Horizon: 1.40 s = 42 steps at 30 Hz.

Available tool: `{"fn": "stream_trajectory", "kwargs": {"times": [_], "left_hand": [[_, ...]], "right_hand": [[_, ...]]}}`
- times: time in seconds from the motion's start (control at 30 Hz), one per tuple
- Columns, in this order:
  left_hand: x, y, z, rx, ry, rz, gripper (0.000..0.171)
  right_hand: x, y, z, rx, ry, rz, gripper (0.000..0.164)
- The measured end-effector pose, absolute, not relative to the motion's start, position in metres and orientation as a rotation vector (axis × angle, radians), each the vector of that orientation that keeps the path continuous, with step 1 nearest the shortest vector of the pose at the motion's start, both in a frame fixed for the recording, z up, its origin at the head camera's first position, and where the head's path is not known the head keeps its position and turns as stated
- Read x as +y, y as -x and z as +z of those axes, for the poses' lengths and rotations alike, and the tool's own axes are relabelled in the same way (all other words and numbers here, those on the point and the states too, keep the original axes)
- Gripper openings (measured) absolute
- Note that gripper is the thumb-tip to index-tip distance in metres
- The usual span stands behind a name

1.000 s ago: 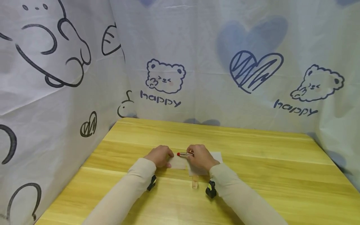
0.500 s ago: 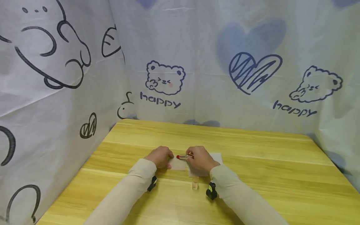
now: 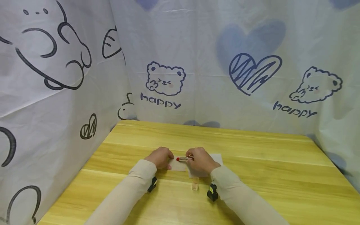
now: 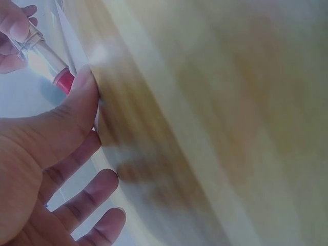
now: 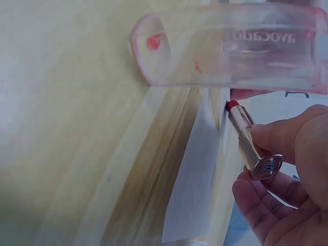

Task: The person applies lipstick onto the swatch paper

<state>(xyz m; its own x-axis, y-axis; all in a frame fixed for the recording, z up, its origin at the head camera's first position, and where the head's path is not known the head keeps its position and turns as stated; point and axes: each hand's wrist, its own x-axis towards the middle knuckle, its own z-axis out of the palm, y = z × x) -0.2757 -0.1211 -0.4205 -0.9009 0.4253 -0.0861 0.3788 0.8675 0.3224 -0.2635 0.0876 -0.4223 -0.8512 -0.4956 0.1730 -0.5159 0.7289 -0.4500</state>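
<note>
My right hand [image 3: 201, 160] pinches an uncapped lipstick [image 3: 184, 159] between thumb and fingers, its red tip pointing left. In the right wrist view the lipstick [image 5: 245, 136] has a metallic tube, and the red tip is right at the paper surface. My left hand [image 3: 161, 157] rests on a small white paper [image 3: 178, 167], thumb and fingers along its edge. In the left wrist view the red tip overlaps the left thumb's end, and the fingers are loosely extended. A second white sheet [image 3: 216, 158] lies partly hidden under my right hand.
A clear lipstick cap [image 3: 195, 184] with "avocado" lettering and red smears inside stands on the wooden table [image 3: 253, 175], close in front of the right sheet. White cloth [image 3: 208, 103] with printed drawings encloses the table at the back and sides.
The right hand and lipstick have shifted slightly toward the person over the paper. The left hand stays in place on it. The head view has tilted up slightly.
</note>
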Motion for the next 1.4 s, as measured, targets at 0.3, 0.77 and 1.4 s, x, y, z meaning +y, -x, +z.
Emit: {"fn": "stream_trajectory", "kwargs": {"times": [0.3,0.77,1.4], "left_hand": [[-0.121,0.277,-0.422,2.882,-0.602,0.452,0.041],[-0.12,0.277,-0.42,2.879,-0.597,0.425,0.042],[-0.118,0.273,-0.417,2.886,-0.603,0.411,0.042]], "right_hand": [[0.088,0.261,-0.42,-2.897,-0.869,0.777,0.015],[0.089,0.257,-0.417,-2.89,-0.953,0.76,0.014],[0.09,0.248,-0.41,-2.952,-1.026,0.73,0.015]]}}
